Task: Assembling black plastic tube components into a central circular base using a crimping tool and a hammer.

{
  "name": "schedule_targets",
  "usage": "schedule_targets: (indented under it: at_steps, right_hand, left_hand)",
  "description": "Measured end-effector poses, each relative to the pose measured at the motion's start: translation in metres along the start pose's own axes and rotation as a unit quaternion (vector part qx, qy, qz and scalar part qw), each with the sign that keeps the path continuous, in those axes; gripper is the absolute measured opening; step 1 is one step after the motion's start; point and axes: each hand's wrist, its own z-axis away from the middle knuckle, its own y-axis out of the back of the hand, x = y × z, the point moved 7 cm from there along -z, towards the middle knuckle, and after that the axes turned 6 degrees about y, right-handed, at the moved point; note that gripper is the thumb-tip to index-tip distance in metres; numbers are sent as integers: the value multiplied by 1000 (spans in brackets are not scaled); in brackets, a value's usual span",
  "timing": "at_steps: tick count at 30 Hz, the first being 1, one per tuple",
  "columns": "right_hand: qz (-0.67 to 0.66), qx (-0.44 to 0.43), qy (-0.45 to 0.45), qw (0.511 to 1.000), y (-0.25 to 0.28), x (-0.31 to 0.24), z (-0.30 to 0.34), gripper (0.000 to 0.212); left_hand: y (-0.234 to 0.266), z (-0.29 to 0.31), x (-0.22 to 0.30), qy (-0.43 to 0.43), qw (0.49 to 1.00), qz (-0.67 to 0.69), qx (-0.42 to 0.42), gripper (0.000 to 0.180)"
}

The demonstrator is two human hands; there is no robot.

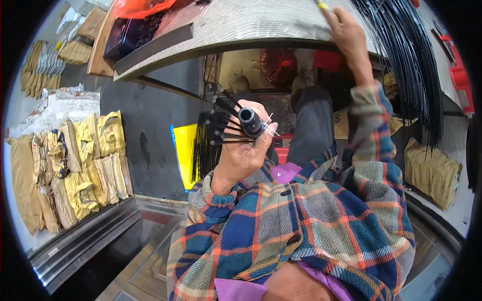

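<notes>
My left hand (241,150) is closed around a black hollow tube (247,116), its open end facing up. Several thin black ribs (226,123) with rounded tips fan out from it to the left, like part of an umbrella frame. A few thin white pins (270,126) stick out by the fingers on its right side. Above the table's right part, my right hand (346,37) reaches away from me, slightly blurred. At its fingertips is a small yellow-ended thing (322,5), cut off by the picture's edge; its kind is unclear.
A pale patterned table (251,22) stands ahead, with a dark box (123,40) and a red plastic bag (143,6) on it. Long black rods (406,55) hang over its right edge. Wrapped bundles (80,160) lie at left, another bundle (433,170) at right. A yellow sheet (186,155) is below.
</notes>
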Motion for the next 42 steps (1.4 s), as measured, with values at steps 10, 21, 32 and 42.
schedule_targets:
  at_steps: [10,21,32,42]
  right_hand:
    - [-429,-69,92,896,51,-165,133,15]
    - [-563,-84,28,822,43,-161,151,11]
    - [62,-109,378,917,83,-142,130,36]
    - [143,-91,482,859,90,-158,123,39]
  left_hand:
    - [-9,14,27,-144,966,-188,103,16]
    - [-13,16,7,-110,985,-110,73,27]
    - [-3,-1,5,-27,995,91,-38,16]
    - [0,6,10,-91,994,59,-10,17]
